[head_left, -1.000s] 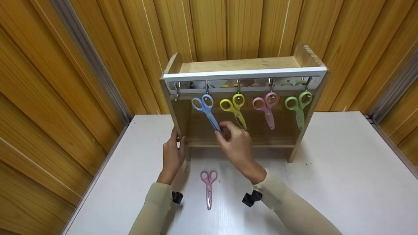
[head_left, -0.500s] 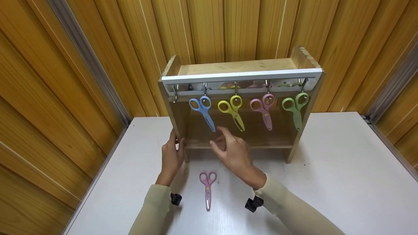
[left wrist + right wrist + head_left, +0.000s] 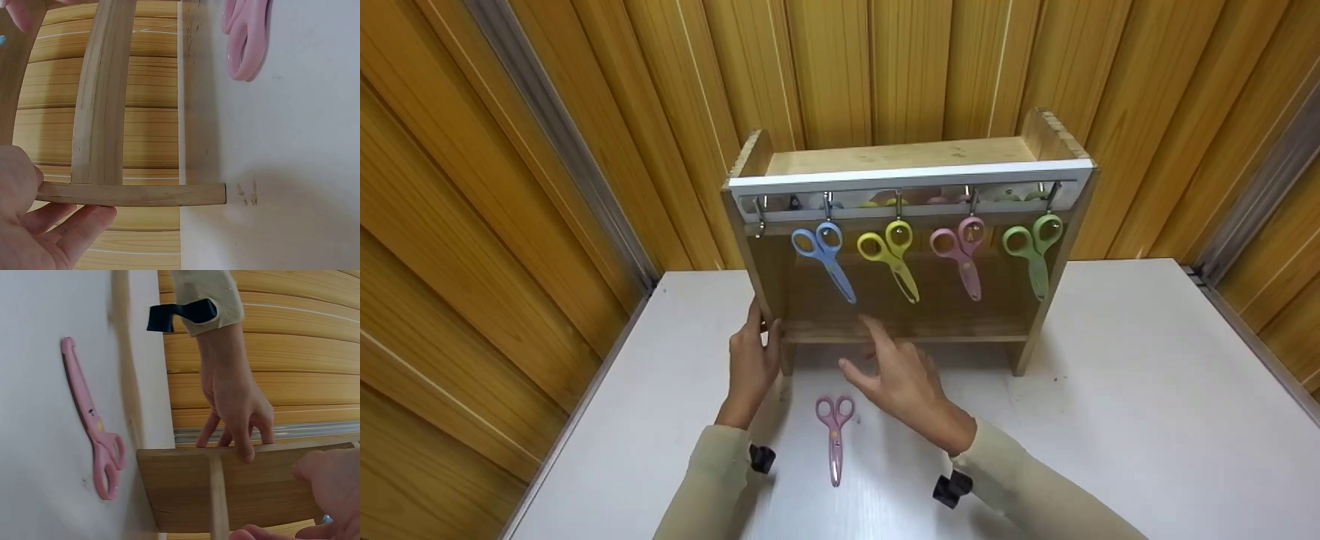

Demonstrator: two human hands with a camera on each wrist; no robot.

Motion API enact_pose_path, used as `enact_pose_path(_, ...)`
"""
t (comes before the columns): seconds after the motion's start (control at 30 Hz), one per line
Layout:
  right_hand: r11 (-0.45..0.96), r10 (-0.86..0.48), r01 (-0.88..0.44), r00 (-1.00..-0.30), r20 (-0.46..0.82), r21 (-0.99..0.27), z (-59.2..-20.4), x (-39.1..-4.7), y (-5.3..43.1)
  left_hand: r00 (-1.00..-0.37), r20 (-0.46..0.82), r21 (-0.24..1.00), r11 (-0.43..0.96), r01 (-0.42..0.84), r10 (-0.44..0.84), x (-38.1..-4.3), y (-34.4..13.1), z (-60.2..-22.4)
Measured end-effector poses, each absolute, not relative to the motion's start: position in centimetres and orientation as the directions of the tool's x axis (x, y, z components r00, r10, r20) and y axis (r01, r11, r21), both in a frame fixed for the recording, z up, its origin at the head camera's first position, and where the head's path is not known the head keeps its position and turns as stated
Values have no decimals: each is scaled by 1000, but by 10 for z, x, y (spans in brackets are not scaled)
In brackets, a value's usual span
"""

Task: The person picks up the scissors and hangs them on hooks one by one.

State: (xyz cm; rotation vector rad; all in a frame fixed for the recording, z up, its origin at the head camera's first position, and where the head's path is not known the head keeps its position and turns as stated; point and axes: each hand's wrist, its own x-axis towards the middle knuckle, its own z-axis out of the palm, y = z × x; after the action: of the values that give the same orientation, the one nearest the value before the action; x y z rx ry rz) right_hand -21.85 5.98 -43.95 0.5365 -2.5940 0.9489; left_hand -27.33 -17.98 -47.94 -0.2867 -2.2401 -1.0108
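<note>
My left hand (image 3: 751, 367) grips the left side panel of a wooden rack (image 3: 900, 154); in the left wrist view its thumb and fingers (image 3: 93, 225) lie on opposite faces of the panel edge. In front of the rack my right hand (image 3: 906, 382) holds nothing, its fingers loosely spread below the blue scissors (image 3: 835, 273). Those hang by one handle loop from a hook, tips slanting right. Yellow scissors (image 3: 901, 274), pink scissors (image 3: 968, 276) and green scissors (image 3: 1039, 276) hang alike to the right. Another pink pair of scissors (image 3: 835, 435) lies on the table between my forearms, handles towards the rack.
A silver rail (image 3: 915, 174) with metal hooks runs along the rack's upper front; a hook (image 3: 760, 221) sits at its left end. The white table (image 3: 1125, 390) extends on both sides. Wood-patterned panel walls (image 3: 907, 67) stand behind and beside it.
My right hand has let go of the blue scissors' tip and moved down, its fingers opening. The blue scissors now hang freely. My left hand has kept its grip on the rack.
</note>
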Motion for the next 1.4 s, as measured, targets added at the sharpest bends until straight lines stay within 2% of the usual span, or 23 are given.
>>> enact_pose_path(0.47,764,-394,-521,-843,365,-380,-480,-199,51,-781,620,609,672,422,-71,-273,-180,-478)
enact_pose_path(0.77,738,-468,-571,-817,337,-359,-496,-189,41,-793,605,619,671,407,-77,-272,-180,-478)
enact_pose_path(0.97,726,-526,-609,-791,312,-319,-506,-181,36,-778,624,604,676,421,-74,-273,-180,-478)
enact_pose_path(1.13,750,-537,-610,-787,303,-254,-511,-174,30,-774,629,605,674,425,-76,-272,-180,-478)
enact_pose_path(1.4,767,-537,-601,-793,289,-224,-515,-170,23,-776,626,601,682,417,-77,-272,-180,-478)
